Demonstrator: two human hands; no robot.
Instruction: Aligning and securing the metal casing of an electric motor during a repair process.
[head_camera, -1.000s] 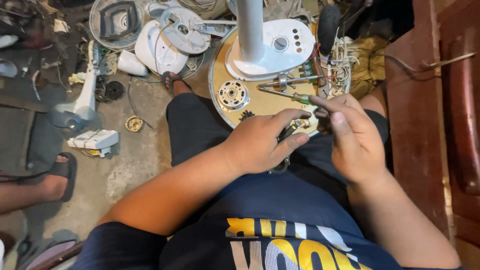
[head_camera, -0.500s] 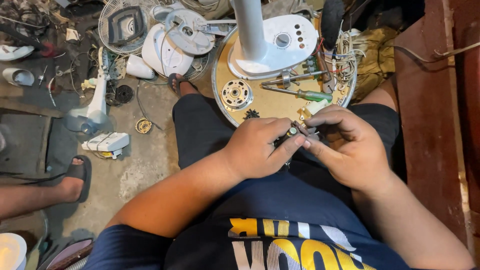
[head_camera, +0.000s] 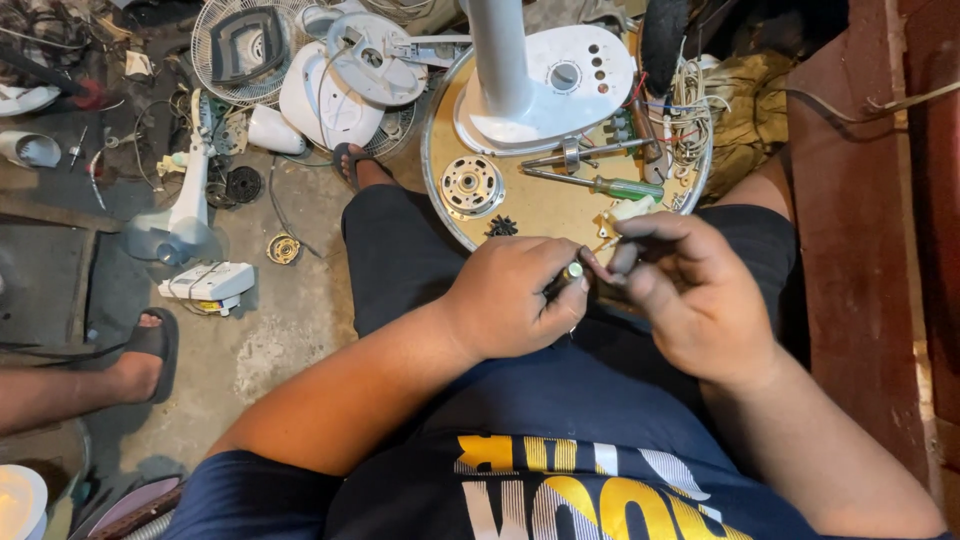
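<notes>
Both my hands meet over my lap, just in front of a round fan base (head_camera: 560, 205). My left hand (head_camera: 515, 295) pinches a small dark part with a brass-coloured end (head_camera: 573, 271) between thumb and fingers. My right hand (head_camera: 690, 295) grips the other side of the same small part, its fingers curled round it. On the tan base plate lie a green-handled screwdriver (head_camera: 600, 184), a silver tool, a round metal bearing piece (head_camera: 472, 186) and a small black gear (head_camera: 502, 227). A white pole housing (head_camera: 550, 80) stands on the base.
Fan guards and white fan parts (head_camera: 330, 80) are heaped on the concrete floor at upper left. Another person's sandalled foot (head_camera: 130, 355) rests at left. A white switch box (head_camera: 210, 283) lies nearby. A red-brown wooden wall (head_camera: 870, 250) runs along the right. Wires bundle at the base's far right.
The view has shifted slightly. My hands have moved a little toward me and together, both pinching the small part more closely than a second ago.
</notes>
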